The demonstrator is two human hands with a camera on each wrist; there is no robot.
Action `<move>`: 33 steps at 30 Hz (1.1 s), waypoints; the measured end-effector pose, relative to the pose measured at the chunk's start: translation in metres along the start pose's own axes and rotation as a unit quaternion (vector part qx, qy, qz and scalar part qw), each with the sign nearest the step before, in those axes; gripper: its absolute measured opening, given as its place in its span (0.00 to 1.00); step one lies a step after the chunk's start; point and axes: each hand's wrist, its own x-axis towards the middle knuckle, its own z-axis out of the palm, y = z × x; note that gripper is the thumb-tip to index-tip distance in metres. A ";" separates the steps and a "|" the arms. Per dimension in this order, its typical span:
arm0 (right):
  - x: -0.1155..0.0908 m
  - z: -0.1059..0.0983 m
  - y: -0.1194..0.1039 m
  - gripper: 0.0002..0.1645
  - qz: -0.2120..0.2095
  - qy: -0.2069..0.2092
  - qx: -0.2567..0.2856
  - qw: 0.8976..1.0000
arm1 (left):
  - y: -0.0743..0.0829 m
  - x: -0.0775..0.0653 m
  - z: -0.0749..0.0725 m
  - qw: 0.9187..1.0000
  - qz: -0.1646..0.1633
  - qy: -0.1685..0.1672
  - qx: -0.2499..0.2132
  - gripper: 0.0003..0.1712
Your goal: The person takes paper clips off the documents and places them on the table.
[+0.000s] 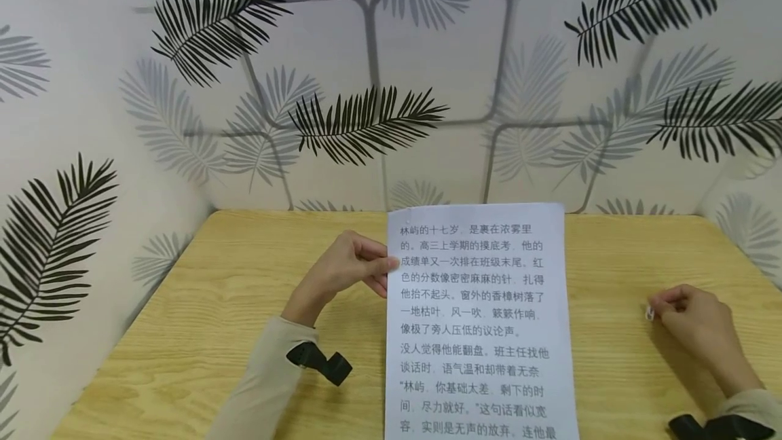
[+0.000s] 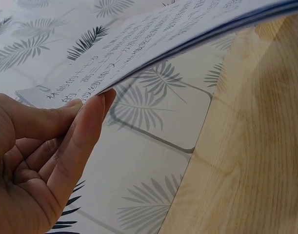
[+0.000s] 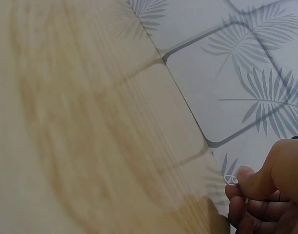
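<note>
A stack of printed paper sheets (image 1: 479, 331) is shown just right of centre in the head view, held up in front of a light wood-grain table (image 1: 238, 290), its lower end cut off by the frame. The top sheet is covered with rows of black Chinese characters, and several layered edges can be made out from the left wrist. The stack's left edge, near the upper corner, is pinched between the thumb and fingers of the left hand (image 1: 349, 267). At that corner, beside the first line of print, a small pale loop like a paper clip (image 2: 43, 88) is seen on the sheet.

Well apart to the right, over the table, a small white wire clip (image 1: 650, 313) is pinched between the thumb and fingertips of the right hand (image 1: 699, 324); it is not touching the paper. Its exact shape is partly hidden by the fingers. Black straps (image 1: 320, 362) are worn at both wrists, over cream sleeves (image 1: 256, 386). Behind the table, a pale wall covering (image 1: 427, 53) is patterned with black and grey palm fronds and rounded grey outlines.
</note>
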 end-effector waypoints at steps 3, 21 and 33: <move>-0.001 0.003 0.002 0.14 -0.008 0.011 -0.007 1.000 | -0.001 0.000 0.001 1.000 0.000 0.001 0.004 0.10; -0.002 0.007 0.004 0.14 -0.020 -0.003 -0.018 1.000 | 0.002 -0.002 -0.001 1.000 0.001 0.007 -0.001 0.10; -0.001 0.003 0.008 0.16 -0.043 -0.022 -0.022 0.999 | 0.002 -0.002 -0.002 1.000 0.005 0.004 0.002 0.10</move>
